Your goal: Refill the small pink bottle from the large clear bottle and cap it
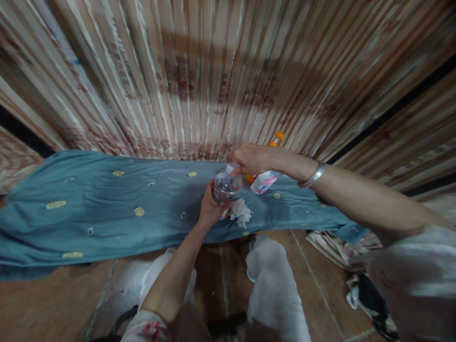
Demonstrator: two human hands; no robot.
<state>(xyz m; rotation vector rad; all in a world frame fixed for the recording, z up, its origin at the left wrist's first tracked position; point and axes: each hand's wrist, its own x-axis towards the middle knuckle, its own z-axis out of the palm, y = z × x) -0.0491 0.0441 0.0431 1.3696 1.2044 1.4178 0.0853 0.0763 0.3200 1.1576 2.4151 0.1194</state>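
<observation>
A clear plastic bottle (227,186) with a white cap (232,167) stands slightly tilted over the cloth-covered bench. Wrapped around its side is my left hand (211,205). My right hand (247,159) closes its fingers on the cap at the top, and a silver bangle circles that wrist. A crumpled white tissue (241,213) lies just right of the bottle's base. Behind my right hand and partly covered by it are a white bottle with a pink label (264,182) and an orange pump-top bottle (276,138).
A teal patterned cloth (107,204) covers the long bench. Striped curtains (199,85) hang close behind it, with dark poles at both sides. Below are my knees and a brown tiled floor (210,280). A black and white item (372,299) lies at lower right.
</observation>
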